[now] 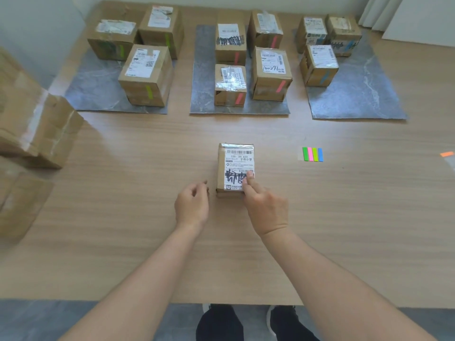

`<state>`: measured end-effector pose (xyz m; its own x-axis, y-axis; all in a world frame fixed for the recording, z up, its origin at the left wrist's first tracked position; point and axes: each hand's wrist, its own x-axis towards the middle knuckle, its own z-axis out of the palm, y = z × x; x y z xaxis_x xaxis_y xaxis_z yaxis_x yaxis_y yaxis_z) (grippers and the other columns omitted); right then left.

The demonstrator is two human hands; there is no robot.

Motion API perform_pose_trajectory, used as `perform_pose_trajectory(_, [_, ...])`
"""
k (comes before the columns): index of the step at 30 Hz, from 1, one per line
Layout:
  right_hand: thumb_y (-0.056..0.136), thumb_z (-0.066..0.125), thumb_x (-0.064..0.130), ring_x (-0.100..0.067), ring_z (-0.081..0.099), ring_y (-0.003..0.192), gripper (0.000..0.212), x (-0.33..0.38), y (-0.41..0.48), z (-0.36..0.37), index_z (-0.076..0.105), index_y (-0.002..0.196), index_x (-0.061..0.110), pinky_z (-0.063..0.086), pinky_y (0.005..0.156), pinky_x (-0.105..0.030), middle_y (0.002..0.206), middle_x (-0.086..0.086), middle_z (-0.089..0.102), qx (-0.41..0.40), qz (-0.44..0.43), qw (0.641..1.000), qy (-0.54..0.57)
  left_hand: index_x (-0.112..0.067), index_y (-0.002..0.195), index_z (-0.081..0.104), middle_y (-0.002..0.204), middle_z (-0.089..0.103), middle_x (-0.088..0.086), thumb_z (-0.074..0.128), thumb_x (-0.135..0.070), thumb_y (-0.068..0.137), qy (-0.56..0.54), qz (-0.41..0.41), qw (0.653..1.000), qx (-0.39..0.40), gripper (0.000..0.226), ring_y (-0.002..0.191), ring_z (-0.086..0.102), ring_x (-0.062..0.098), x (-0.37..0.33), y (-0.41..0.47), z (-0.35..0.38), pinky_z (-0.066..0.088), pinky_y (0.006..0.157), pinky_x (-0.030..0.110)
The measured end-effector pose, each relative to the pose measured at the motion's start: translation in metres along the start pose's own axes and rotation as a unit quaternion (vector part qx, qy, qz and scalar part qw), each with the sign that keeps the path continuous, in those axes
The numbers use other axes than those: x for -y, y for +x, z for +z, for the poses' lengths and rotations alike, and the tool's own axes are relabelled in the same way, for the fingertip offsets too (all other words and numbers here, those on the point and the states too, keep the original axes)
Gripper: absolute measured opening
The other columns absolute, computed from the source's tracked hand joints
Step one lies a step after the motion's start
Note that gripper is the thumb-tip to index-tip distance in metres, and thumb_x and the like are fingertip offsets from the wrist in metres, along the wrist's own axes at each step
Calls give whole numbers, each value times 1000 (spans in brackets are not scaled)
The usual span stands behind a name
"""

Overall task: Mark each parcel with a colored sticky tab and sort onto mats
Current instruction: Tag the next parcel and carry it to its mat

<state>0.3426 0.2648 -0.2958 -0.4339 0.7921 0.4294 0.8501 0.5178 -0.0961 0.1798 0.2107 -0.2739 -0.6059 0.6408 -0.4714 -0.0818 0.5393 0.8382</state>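
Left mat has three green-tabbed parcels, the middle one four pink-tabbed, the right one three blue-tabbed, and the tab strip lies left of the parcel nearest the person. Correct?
No. The head view shows the tab strip lying on the table to the right of the parcel nearest the person, not to its left. The rest stands.

A wood-grain table (344, 217) stands on grey floor (49, 321), with white walls (37, 28) and a curtain (370, 11) behind.

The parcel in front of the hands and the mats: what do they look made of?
Parcel: matte brown cardboard, white paper label, shiny clear tape glinting at its top. Mats: thin, flat, grey with white marble-like veining; possibly printed vinyl, unclear.
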Motion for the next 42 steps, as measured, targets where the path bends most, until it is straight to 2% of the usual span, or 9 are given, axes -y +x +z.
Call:
perform_pose_trajectory(5, [80, 86, 15, -9, 74, 81, 23, 2, -1, -15, 79, 101, 19, 58, 57, -27, 124, 8, 73, -17, 139, 956, 259, -21, 114, 72, 117, 71, -2, 37, -35, 98, -143, -22, 983, 112, 41, 106, 66, 12, -36, -11, 13, 48, 84, 23])
perform_pose_trajectory(8, [94, 66, 39, -2, 66, 92, 31, 11, 3, -28, 67, 124, 30, 53, 78, -19, 125, 14, 65, 11, 405, 778, 481, -9, 133, 61, 126, 67, 3, 25, -29, 105, -157, -36, 977, 141, 49, 99, 65, 10, -45, -16, 18, 50, 73, 15])
perform_pose_trajectory(10, [91, 50, 51, -14, 61, 88, 28, 12, 12, -30, 67, 108, 37, 49, 84, -32, 115, 6, 70, 63, 535, 671, 510, -6, 134, 59, 124, 67, 2, 23, -29, 106, -145, -36, 976, 160, 51, 95, 64, 8, -51, -20, 19, 50, 71, 12])
perform_pose_trajectory(11, [92, 45, 50, -19, 61, 85, 32, 13, 17, -36, 70, 93, 30, 49, 83, -37, 102, 3, 74, 96, 561, 653, 500, -6, 133, 60, 118, 68, 1, 23, -29, 106, -142, -32, 975, 170, 51, 92, 63, 7, -55, -24, 19, 50, 69, 10])
perform_pose_trajectory(13, [93, 44, 46, -25, 63, 82, 40, 15, 25, -51, 70, 80, 19, 50, 80, -39, 84, 1, 72, 118, 559, 667, 478, -9, 128, 61, 106, 69, -4, 23, -29, 107, -141, -22, 972, 187, 48, 87, 63, 6, -65, -32, 20, 49, 68, 12])
perform_pose_trajectory(22, [96, 42, 39, -19, 58, 78, 38, -6, 63, -147, 70, 85, 14, 45, 72, -34, 84, 2, 71, 22, 526, 675, 517, -24, 106, 69, 103, 72, -12, 26, -36, 105, -100, 58, 966, 233, 44, 95, 66, 11, -155, -86, 18, 51, 84, 25])
perform_pose_trajectory(31, [89, 42, 43, -19, 61, 75, 44, -75, 93, -212, 71, 87, 10, 48, 69, -35, 90, -6, 76, -27, 516, 682, 518, -13, 126, 65, 123, 67, 1, 35, -40, 104, -104, 72, 960, 251, 46, 112, 65, 22, -221, -124, 71, 52, 100, 38])
perform_pose_trajectory(37, [92, 43, 41, -22, 67, 85, 39, -148, 108, -198, 70, 85, 13, 54, 80, -40, 88, -2, 75, -27, 499, 696, 515, -14, 114, 67, 99, 63, 6, 40, -35, 102, -136, 58, 965, 217, 36, 90, 60, 20, -232, -122, 151, 52, 86, 33])
perform_pose_trajectory(42, [102, 41, 31, -5, 64, 86, 32, -231, 119, -172, 70, 92, 23, 49, 79, -30, 91, 10, 73, -3, 452, 719, 528, -17, 112, 68, 104, 63, 10, 41, -34, 101, -131, 42, 973, 187, 33, 90, 60, 19, -238, -111, 238, 52, 84, 28])
